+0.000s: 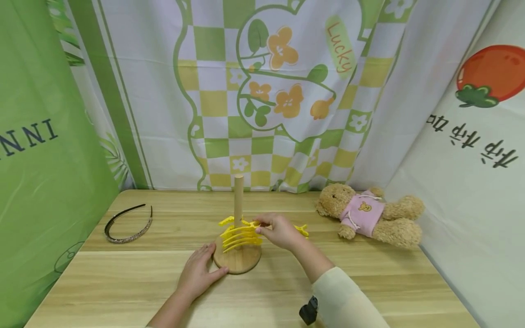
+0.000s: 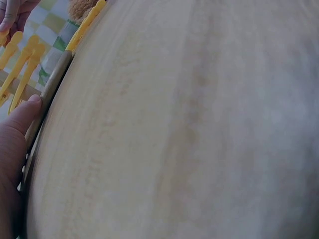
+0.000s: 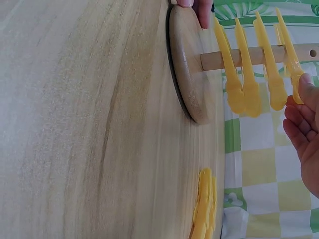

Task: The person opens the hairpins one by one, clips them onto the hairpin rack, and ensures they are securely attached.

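A wooden stand with a round base [image 1: 239,264] and an upright dowel [image 1: 239,193] is on the table. Several yellow plastic pieces [image 1: 242,237] are threaded on the dowel in a stack. My right hand [image 1: 260,229] pinches the end of the top yellow piece [image 3: 293,69]. My left hand [image 1: 213,266] rests with relaxed fingers on the base's near left edge, its thumb [image 2: 25,117] against the rim [image 2: 50,92]. In the right wrist view the base [image 3: 187,64] and the hanging yellow pieces [image 3: 249,84] are close.
More loose yellow pieces [image 1: 302,230] lie on the table behind my right hand, also seen as a pile [image 3: 204,209]. A teddy bear [image 1: 369,214] lies at the back right, a black headband [image 1: 129,223] at the left. Curtains enclose the table.
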Motion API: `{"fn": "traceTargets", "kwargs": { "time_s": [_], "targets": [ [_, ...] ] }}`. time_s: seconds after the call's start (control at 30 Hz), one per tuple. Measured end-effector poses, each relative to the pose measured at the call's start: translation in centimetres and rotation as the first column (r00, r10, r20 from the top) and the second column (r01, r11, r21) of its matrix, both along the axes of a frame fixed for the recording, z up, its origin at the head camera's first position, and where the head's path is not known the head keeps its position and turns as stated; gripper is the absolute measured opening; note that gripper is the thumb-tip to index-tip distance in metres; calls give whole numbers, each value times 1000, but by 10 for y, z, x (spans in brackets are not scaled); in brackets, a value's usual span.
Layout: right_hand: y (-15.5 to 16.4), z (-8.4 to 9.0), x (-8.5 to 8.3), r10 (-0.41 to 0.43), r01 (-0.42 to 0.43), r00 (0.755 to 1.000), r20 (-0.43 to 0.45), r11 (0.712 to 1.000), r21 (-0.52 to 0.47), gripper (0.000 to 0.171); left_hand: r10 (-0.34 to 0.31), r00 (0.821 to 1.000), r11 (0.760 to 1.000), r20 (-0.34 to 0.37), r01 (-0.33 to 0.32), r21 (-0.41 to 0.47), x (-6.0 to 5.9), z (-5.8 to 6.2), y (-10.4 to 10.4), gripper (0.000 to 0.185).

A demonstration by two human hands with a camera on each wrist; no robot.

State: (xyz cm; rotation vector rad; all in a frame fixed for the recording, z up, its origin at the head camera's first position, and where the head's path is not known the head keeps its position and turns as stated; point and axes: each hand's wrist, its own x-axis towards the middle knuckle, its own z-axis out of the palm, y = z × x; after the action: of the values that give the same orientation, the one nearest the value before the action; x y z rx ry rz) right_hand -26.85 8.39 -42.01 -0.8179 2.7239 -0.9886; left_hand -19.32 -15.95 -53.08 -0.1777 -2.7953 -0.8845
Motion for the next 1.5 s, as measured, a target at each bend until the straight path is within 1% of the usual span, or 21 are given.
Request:
{"fn": "traceTargets", "kwargs": {
  "time_s": [0.3,0.5,0.67,0.83,1.0,1.1,1.2,1.27,1.33,1.43,1.5],
  "targets": [
    [5,1,7,2,-2,1000,0,1000,3,38,1,1000,1000,4,-1,1,1,-2,0,84],
    [8,-1,9,23,-23,1000,15,999,-33,45,-1,1000,1000,24,1,16,3,-2,1,85],
    [9,-1,9,9,-7,1000,29,998,-60,50,3,1000,1000,18,-3,7,2,-2,2,85],
    [15,0,7,-45,53,998,54,988,-142,51,1,1000,1000,-2,-1,-2,1,-2,1,84],
    [32,-2,4,-141,161,985,100,959,-232,50,-2,1000,1000,11,2,-5,1,-2,1,86],
    [43,6,8,-184,205,978,102,943,-262,50,-5,1000,1000,-14,5,-16,0,-3,0,85],
    [51,16,18,-215,232,972,93,936,-264,46,-8,999,1000,-49,7,-25,0,-3,0,84],
    [61,11,17,-226,235,972,65,938,-256,47,-12,998,1000,-56,10,-29,-1,-4,-1,84],
    [71,-1,12,-243,247,969,47,933,-261,48,-13,999,1000,-50,11,-28,-1,-4,0,84],
    [87,-23,4,-267,261,964,17,926,-274,50,-11,999,999,-38,10,-33,-1,-4,0,84],
    [94,-30,4,-282,276,959,18,920,-277,49,-10,999,999,-42,9,-33,0,-3,0,83]
  ]
}}
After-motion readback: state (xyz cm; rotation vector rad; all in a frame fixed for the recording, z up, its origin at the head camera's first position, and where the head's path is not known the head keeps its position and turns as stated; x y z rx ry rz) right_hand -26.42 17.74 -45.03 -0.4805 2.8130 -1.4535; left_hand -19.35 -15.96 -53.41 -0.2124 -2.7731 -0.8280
